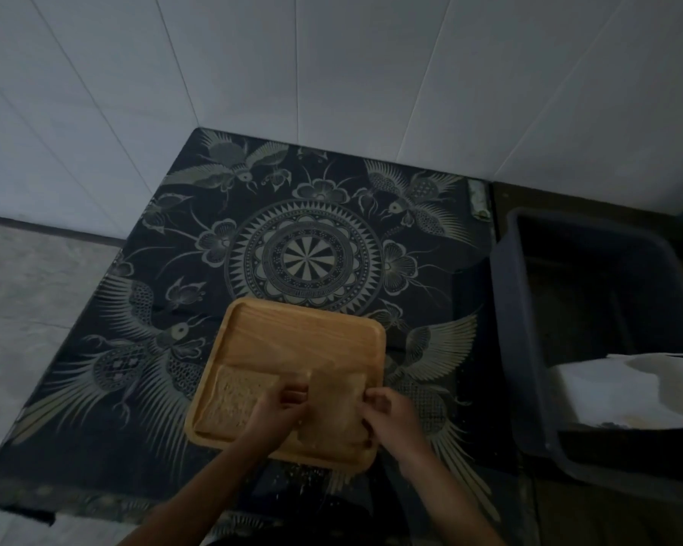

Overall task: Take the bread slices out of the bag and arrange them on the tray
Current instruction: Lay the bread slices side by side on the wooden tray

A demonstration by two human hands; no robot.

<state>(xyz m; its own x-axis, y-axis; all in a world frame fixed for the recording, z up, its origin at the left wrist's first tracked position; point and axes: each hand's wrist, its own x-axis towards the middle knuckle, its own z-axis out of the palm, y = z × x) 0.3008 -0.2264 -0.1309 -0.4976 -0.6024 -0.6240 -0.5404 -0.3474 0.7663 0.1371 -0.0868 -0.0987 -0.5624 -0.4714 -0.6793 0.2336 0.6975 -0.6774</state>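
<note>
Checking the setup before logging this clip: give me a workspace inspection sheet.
Surface: dark patterned cloth over the table.
Job's things: wooden tray; one bread slice lies flat at its near left; second slice beside it, blurred. Bag not seen.
Clutter: crumbs by tray's near edge.
Grips: left hand and right hand both on the second slice.
Cables: nothing seen.
Surroundings: white tiled walls; dark bin to the right holding something white.
</note>
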